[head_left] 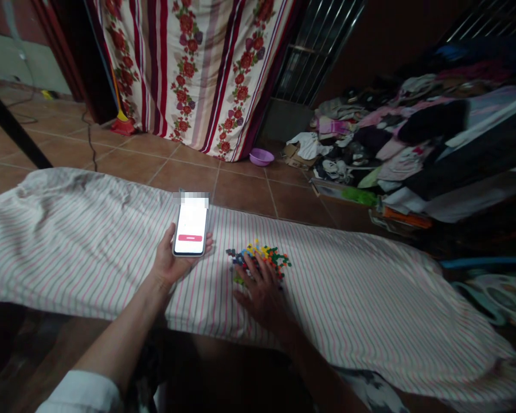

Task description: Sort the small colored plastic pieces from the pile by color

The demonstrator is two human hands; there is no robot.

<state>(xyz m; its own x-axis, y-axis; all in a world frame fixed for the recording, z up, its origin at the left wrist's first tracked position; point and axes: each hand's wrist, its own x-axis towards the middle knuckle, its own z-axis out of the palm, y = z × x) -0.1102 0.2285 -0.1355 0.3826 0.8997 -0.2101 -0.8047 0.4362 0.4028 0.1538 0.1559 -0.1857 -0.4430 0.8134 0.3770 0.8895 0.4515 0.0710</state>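
My left hand (pixel 168 261) is closed around a smartphone (pixel 191 223), its lit white screen facing me with a red bar near the bottom. Fingertips show past the phone's right edge. To the right, my right hand (pixel 262 289) lies palm down with fingers spread over a heap of small colourful plastic pieces (pixel 279 258). Yellow, green, orange, blue and dark ones stick out around the fingers; those beneath the palm are hidden. Both hands are over a striped cloth (pixel 348 287) that covers a long, low surface.
Beyond the cloth is a tiled floor (pixel 155 166) with a purple basin (pixel 261 156) and a red and yellow broom (pixel 122 123). A floral curtain (pixel 198 69) hangs behind. Piled clothes (pixel 378 135) fill the right side. A dark pole (pixel 15 126) slants at left.
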